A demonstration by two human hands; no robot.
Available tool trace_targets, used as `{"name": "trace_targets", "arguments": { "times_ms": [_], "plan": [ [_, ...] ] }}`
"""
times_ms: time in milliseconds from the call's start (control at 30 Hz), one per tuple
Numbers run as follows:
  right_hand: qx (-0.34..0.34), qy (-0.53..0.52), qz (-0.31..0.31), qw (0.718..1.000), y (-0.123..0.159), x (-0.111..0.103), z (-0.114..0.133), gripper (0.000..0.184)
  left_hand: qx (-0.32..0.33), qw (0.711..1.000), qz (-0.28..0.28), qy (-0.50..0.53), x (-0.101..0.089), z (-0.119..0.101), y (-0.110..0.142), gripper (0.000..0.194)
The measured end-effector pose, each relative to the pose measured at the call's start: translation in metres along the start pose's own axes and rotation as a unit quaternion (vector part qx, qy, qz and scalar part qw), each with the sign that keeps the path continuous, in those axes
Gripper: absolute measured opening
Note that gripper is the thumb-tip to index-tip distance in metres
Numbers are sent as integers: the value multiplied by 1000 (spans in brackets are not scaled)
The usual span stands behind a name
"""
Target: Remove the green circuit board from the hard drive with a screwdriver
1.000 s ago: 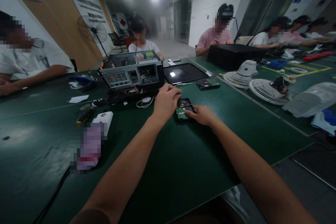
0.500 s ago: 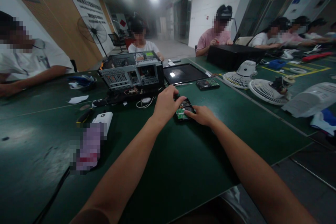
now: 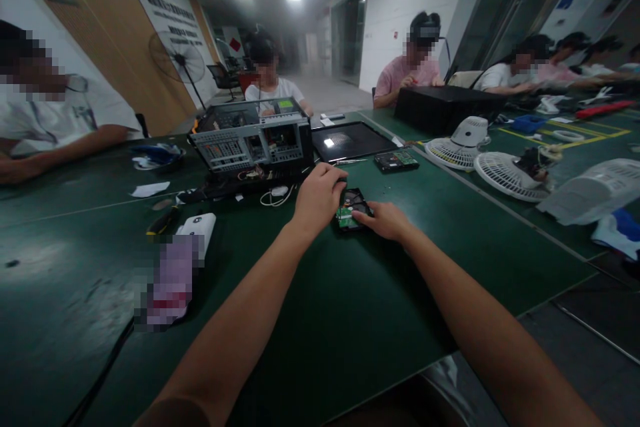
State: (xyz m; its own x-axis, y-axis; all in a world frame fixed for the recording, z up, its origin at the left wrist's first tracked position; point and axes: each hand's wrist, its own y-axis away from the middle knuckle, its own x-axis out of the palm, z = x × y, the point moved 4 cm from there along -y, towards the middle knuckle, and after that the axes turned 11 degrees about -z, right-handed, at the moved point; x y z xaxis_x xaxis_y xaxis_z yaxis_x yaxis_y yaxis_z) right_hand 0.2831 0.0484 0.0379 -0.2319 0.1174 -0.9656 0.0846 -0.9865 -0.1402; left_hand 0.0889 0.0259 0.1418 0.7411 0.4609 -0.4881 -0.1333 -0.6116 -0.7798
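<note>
A small black hard drive (image 3: pixel 356 200) with a green circuit board (image 3: pixel 344 217) lies on the dark green table (image 3: pixel 310 320). My left hand (image 3: pixel 319 195) hovers over the drive's left side with its fingers curled closed; what they pinch is hidden. My right hand (image 3: pixel 384 219) rests on the drive's near right edge, fingers together, holding it down.
Behind the drive stand an open computer case (image 3: pixel 253 139), a black side panel (image 3: pixel 350 139), a second drive (image 3: pixel 396 159) and a thin screwdriver (image 3: pixel 350 161). White fan parts (image 3: pixel 507 175) lie to the right, a white device (image 3: pixel 197 227) to the left. Several people sit around.
My left hand dropped from a raised position down to the drive's left edge and shifted slightly. My right hand and the drive stayed put.
</note>
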Motion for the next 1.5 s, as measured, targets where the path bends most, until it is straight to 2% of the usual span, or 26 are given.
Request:
{"name": "trace_targets", "arguments": {
  "times_ms": [267,533,833,1067,1267,1500],
  "plan": [
    [-11,-7,-1,1000,0,-1,0,81,-21,1000,-5,12,0,2,0,12],
    [-2,4,-1,1000,1,-2,2,81,-15,1000,-21,11,-3,-1,1,9],
    [-8,0,-6,1000,0,-1,1,81,-17,1000,-5,19,0,2,0,9],
    [-12,-5,-2,1000,0,-2,0,81,-52,998,-18,28,3,7,1,22],
    [-6,-1,-3,1000,0,-1,0,81,-20,1000,-5,19,0,3,0,10],
    [-7,3,-4,1000,0,-1,0,80,-19,1000,-16,-9,-3,2,1,14]
  ]
}}
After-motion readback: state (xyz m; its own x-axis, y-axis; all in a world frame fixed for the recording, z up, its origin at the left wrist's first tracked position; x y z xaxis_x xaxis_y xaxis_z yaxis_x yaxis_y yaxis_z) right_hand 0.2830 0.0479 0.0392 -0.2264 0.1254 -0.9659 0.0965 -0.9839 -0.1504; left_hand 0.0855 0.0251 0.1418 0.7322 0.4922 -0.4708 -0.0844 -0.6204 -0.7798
